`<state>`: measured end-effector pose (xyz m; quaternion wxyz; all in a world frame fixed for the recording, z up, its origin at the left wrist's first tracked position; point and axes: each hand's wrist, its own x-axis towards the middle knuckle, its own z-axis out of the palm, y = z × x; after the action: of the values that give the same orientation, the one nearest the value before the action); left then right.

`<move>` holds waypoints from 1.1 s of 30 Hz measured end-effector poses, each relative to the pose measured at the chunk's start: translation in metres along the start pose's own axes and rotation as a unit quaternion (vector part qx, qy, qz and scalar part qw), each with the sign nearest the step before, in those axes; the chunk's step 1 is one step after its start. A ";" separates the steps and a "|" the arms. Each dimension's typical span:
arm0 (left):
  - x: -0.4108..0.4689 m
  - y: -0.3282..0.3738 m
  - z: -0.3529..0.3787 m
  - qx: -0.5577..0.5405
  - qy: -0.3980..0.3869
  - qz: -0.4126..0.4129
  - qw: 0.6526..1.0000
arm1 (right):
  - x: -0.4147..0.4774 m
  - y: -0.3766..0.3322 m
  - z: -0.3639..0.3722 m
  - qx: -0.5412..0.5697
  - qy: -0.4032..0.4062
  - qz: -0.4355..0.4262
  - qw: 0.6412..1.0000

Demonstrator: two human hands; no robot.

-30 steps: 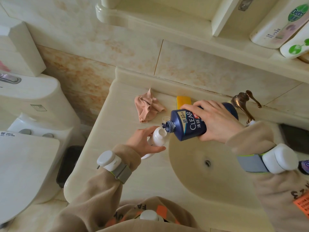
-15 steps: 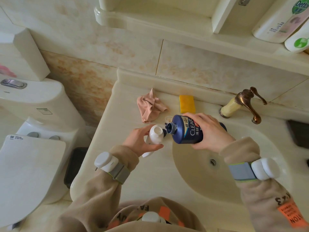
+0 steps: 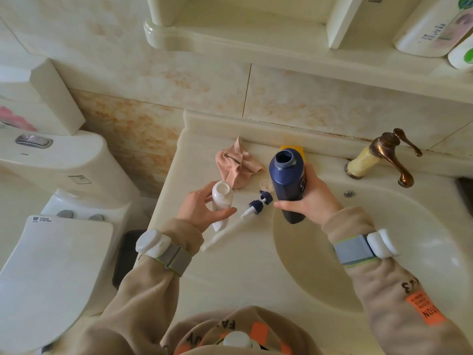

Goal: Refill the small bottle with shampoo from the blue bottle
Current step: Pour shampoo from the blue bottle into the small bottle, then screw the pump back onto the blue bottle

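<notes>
The blue shampoo bottle has swung upright, away from the small bottle at its nine o'clock. The right hand is wrapped round the blue bottle, and the left hand curls round the small one. Pouring looks paused. Next comes more tipping or capping.

blue bottle label: mostly covered by the right hand; only a few white letters show.
yellow block: perhaps a sponge, largely behind the blue bottle.
small bottle: print too small to read; left hand covers one side.
shelf bottles: upper right, cut by the frame edge.
</notes>
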<state>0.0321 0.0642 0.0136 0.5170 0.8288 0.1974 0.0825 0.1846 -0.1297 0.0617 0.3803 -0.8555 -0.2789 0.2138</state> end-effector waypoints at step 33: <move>0.007 -0.042 0.001 -0.038 0.063 -0.078 0.994 | 0.030 -0.015 0.054 0.054 -0.038 0.033 0.997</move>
<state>0.0284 0.0829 -0.0247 0.5399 0.7836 0.2903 0.1009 0.1713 -0.0732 0.0356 0.4077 -0.8336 -0.2525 0.2739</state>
